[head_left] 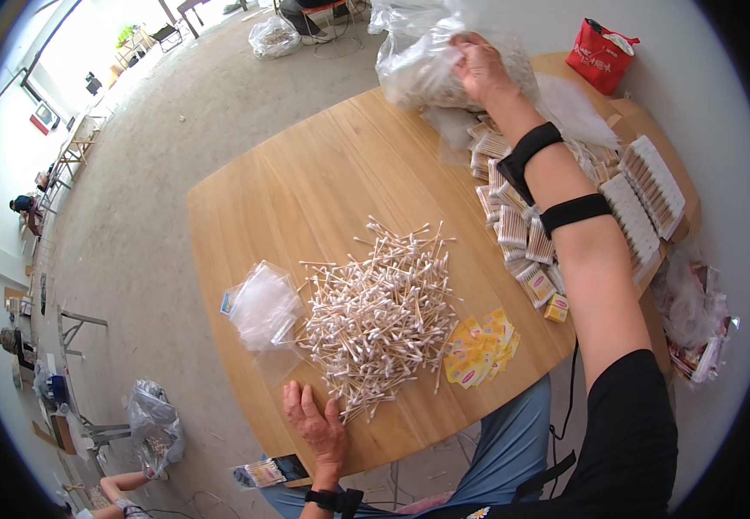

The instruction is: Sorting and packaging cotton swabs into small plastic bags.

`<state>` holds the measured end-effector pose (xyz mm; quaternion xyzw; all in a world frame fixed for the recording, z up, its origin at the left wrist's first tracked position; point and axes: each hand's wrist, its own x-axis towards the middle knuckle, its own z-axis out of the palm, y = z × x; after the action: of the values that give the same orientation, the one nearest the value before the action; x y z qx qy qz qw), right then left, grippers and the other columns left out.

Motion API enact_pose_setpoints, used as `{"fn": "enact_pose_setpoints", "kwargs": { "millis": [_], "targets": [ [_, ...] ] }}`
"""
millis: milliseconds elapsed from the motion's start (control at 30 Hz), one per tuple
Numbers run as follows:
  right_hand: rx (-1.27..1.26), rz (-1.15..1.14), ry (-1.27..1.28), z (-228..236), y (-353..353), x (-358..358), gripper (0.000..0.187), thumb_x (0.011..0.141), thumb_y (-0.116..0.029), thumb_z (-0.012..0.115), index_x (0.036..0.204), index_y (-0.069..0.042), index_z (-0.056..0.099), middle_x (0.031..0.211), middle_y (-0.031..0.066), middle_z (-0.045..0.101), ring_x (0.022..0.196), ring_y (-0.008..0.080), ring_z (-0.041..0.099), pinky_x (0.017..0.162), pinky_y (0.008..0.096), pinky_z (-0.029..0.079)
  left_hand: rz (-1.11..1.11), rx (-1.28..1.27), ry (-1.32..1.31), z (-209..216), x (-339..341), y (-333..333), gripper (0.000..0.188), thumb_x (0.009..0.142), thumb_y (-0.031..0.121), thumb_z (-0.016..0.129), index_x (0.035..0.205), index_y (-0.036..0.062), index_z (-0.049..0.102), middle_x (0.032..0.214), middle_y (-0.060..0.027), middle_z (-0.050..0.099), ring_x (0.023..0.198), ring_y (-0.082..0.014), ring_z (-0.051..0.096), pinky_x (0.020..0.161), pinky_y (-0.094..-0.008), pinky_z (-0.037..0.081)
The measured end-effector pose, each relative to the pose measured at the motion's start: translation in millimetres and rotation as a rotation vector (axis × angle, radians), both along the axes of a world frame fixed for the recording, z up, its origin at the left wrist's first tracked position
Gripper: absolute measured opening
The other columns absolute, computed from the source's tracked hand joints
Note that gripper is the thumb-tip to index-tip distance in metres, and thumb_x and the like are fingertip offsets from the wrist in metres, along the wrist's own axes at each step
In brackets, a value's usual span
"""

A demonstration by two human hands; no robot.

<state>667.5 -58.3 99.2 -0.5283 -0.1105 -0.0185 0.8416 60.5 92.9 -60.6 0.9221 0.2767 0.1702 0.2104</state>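
We see a large clear plastic bag (414,73) at the far edge of the bench (262,199), its film gathered in the right hand (483,71), whose fingers are closed upon it; we cannot make out its pale contents with certainty. Nearer to us, a heap of loose cotton swabs (379,324) covers part of the wooden top, the sticks crossing in all directions. The left hand (316,428) lies palm down by the near edge, fingers spread, its thumb just beside the heap. To the left of the heap we find overlapping clear plastic sleeves (264,303); to its right, a fan of yellow cards (481,348). Along the right side, partly hidden by the right forearm, we note piled swab bundles (513,227) and a small yellow box (556,308). Near the far right corner sits a red pouch (600,59); beyond the bench, a filled clear sack (274,37) rests on the floor (141,233)
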Motion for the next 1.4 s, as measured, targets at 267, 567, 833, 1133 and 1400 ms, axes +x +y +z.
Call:
{"fn": "enact_pose_setpoints", "kwargs": {
  "millis": [267, 567, 833, 1133, 1400],
  "targets": [
    [0.034, 0.467, -0.140, -35.5, 121.8, -99.8, 0.019, 0.086, 0.005, 0.057, 0.096, -0.007, 0.068, 0.092, 0.0001, 0.064, 0.078, 0.0078, 0.055, 0.065, 0.0216, 0.044, 0.035, -0.015, -0.003, -1.2, -4.5, 3.5, 0.048, 0.088, 0.016, 0.069, 0.129, -0.0041, 0.055, 0.148, -0.0231, 0.044, 0.142, -0.0423, 0.035, 0.119, -0.0513, 0.026],
    [-0.404, 0.519, 0.061, -94.7, 133.9, -218.1, 0.017, 0.089, -0.012, 0.068, 0.101, -0.003, 0.073, 0.095, 0.0044, 0.073, 0.093, 0.0136, 0.064, 0.087, 0.0301, 0.050, 0.003, -0.004, -0.039, -3.4, 1.2, 0.9, 0.048, 0.087, 0.016, 0.070, 0.129, -0.0034, 0.055, 0.148, -0.0228, 0.045, 0.142, -0.0416, 0.036, 0.119, -0.0509, 0.027],
    [-0.754, 0.321, -0.095, -112.7, 35.0, -254.4, 0.025, 0.082, -0.019, 0.075, 0.101, -0.003, 0.073, 0.090, 0.0074, 0.072, 0.087, 0.0154, 0.066, 0.077, 0.0313, 0.051, 0.011, 0.015, -0.055, -8.4, -1.4, 1.7, 0.049, 0.086, 0.016, 0.071, 0.128, -0.0036, 0.056, 0.146, -0.0227, 0.046, 0.141, -0.0411, 0.037, 0.118, -0.0503, 0.027],
    [-0.758, 0.134, 0.037, -112.8, -126.0, -357.7, 0.017, 0.082, -0.017, 0.073, 0.084, -0.001, 0.072, 0.071, 0.0071, 0.070, 0.065, 0.0134, 0.065, 0.063, 0.0298, 0.051, 0.004, 0.027, -0.127, -15.2, -1.4, 4.7, 0.046, 0.089, 0.017, 0.068, 0.127, -0.0054, 0.056, 0.144, -0.0236, 0.048, 0.141, -0.0410, 0.037, 0.119, -0.0494, 0.027],
    [-1.079, -0.016, 0.027, -126.5, -235.9, -447.0, 0.017, 0.076, -0.014, 0.076, 0.084, 0.000, 0.071, 0.076, 0.0123, 0.071, 0.071, 0.0203, 0.070, 0.066, 0.0334, 0.054, -0.048, -0.080, -0.308, 4.3, -9.9, 0.7, 0.038, 0.088, 0.011, 0.069, 0.122, -0.0016, 0.060, 0.135, -0.0235, 0.054, 0.129, -0.0409, 0.048, 0.110, -0.0468, 0.038]
  ]
}}
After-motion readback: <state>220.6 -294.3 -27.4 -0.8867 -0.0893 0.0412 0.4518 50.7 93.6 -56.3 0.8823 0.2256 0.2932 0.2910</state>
